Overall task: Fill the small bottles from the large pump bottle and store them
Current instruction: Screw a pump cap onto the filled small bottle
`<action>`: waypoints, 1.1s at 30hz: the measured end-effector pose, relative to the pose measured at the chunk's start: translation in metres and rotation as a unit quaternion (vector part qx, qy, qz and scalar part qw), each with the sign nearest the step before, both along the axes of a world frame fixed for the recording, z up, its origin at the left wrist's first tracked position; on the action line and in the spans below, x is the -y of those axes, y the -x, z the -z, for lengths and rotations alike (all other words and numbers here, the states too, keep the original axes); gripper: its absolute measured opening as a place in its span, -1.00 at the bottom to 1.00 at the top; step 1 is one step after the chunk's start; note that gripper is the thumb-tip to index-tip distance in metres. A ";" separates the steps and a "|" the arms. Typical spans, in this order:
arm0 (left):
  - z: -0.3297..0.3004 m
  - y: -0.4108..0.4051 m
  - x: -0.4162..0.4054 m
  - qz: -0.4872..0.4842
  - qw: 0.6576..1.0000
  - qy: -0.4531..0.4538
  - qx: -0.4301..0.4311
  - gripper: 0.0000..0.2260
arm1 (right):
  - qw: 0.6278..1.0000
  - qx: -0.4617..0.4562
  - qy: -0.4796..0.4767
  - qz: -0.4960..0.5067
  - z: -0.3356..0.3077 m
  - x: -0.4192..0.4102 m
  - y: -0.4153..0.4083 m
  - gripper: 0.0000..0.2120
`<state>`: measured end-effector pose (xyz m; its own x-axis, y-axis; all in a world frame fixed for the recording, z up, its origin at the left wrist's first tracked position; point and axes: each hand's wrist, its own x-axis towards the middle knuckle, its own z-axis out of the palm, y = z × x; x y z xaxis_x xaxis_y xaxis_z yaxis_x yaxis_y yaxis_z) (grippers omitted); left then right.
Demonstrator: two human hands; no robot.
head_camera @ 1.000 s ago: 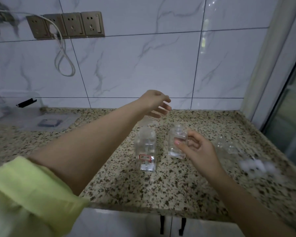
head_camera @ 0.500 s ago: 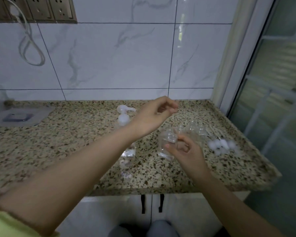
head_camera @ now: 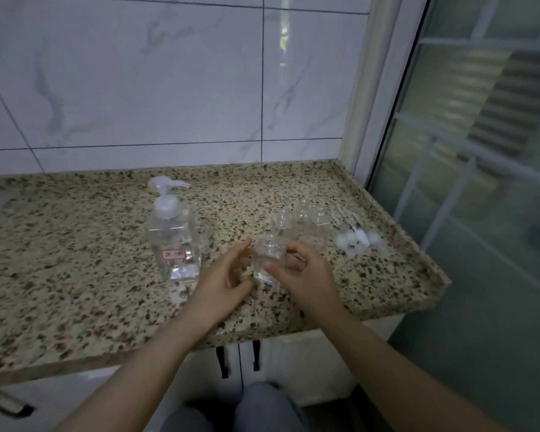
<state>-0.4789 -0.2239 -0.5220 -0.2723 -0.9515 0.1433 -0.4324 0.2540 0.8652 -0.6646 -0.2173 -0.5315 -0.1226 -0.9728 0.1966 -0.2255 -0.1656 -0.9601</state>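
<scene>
Clear small glass bottle (head_camera: 268, 260) sits near the speckled granite desk's (head_camera: 75, 275) front edge, right hand (head_camera: 306, 275) gripping it; left hand (head_camera: 225, 282), fingers loosely spread, touches it. Large clear pump bottle (head_camera: 173, 241) stands just left.

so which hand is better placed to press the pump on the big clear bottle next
Left, probably. The left hand sits beside the large clear pump bottle and grips nothing firmly, while the right hand holds the small clear glass bottle.

Speckled, polished stone worktop (head_camera: 75, 260); glossy marbled wall tiles (head_camera: 138, 82); clear smooth plastic pump bottle (head_camera: 175, 241) and small bottles (head_camera: 300, 222); white caps (head_camera: 356, 240).
</scene>
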 end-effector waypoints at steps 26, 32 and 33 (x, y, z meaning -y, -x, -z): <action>0.020 0.034 0.007 -0.086 0.995 0.050 -0.021 -0.56 | 0.994 0.010 0.024 0.103 0.012 -0.017 0.044 -0.78; 0.022 0.032 0.005 -0.090 0.994 0.059 -0.014 -0.59 | 0.988 -0.032 0.047 0.146 0.021 -0.018 0.044 -0.82; 0.022 0.031 0.006 -0.090 0.994 0.058 -0.014 -0.59 | 0.988 -0.035 0.046 0.146 0.019 -0.016 0.044 -0.80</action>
